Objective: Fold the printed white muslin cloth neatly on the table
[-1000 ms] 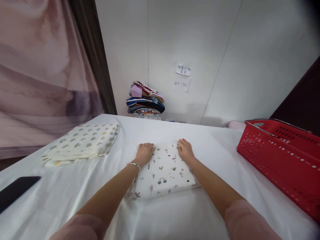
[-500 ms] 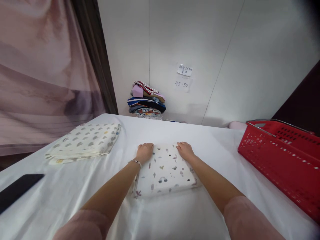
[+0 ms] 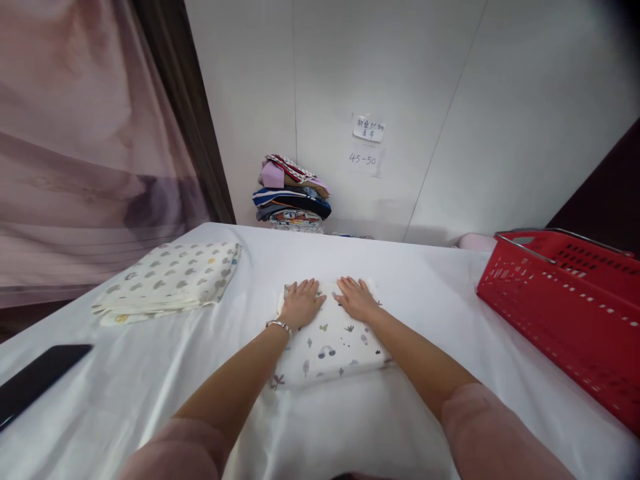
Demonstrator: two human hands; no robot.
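Note:
A folded white cloth printed with small cacti, plants and a rainbow lies on the white-covered table in front of me. My left hand rests flat on its far left part, fingers spread. Flat on the far right part lies my right hand, its fingers also stretched out and apart. Both palms press on the top layer and grip nothing. A bracelet circles my left wrist.
Another folded cloth with grey prints lies at the left, behind a dark flat object. A red plastic basket stands on the right. Beyond the far edge, folded fabrics are stacked against the wall.
Both hands have moved from gripping the cloth's far corners inward onto its top, and their fingers have opened out flat. The view has tilted slightly.

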